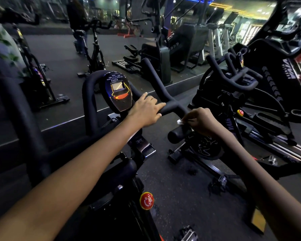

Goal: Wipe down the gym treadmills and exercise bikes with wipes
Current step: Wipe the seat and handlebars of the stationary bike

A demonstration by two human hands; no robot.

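I stand at a black exercise bike whose padded handlebar [156, 84] crosses the middle of the view, with a dark oval console [118, 91] at its centre. My left hand [146, 110] grips the handlebar just right of the console, fingers curled over the bar. My right hand [201, 121] is wrapped round the right handle near its end cap [175, 135]. It holds a small white wipe [180, 121] against the foam; only a corner of the wipe shows by my fingers.
A red resistance knob [146, 200] sits low on the bike frame. A second black bike [233, 80] stands close on the right, another [35, 72] at the left. A mirror wall [181, 32] ahead reflects gym machines. Dark rubber floor [181, 197] lies below.
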